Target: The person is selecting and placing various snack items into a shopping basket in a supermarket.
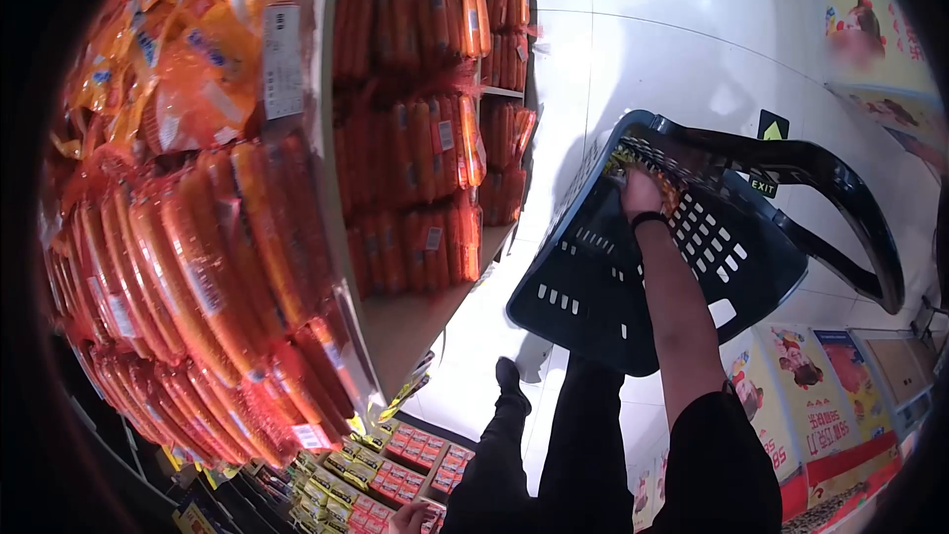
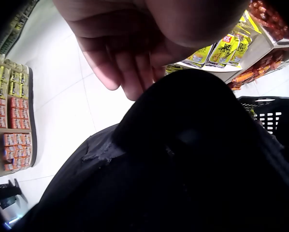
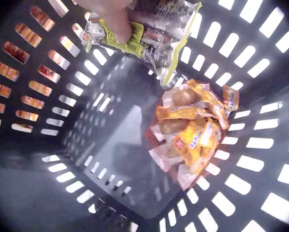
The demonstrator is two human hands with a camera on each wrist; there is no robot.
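My right hand (image 1: 643, 195) reaches down inside a dark shopping basket (image 1: 583, 272) with slotted walls. In the right wrist view, its fingers pinch a clear snack packet (image 3: 166, 36) with green edges and a green label, held above the basket floor. Lower down, against one side of the basket, lie orange-and-white wrapped snack packs (image 3: 197, 140). My left hand (image 2: 130, 38) hangs beside my dark-trousered leg with loosely bent fingers and nothing in them; only part of it shows at the bottom of the head view.
To the left, shelves hold red-orange packaged sausages (image 1: 203, 257) and orange bags (image 1: 203, 49). Red and yellow boxes (image 1: 410, 455) stand low in front of them. Printed poster panels (image 1: 820, 405) line the right side. A green exit sign (image 1: 763, 183) lies on the white floor beyond the basket.
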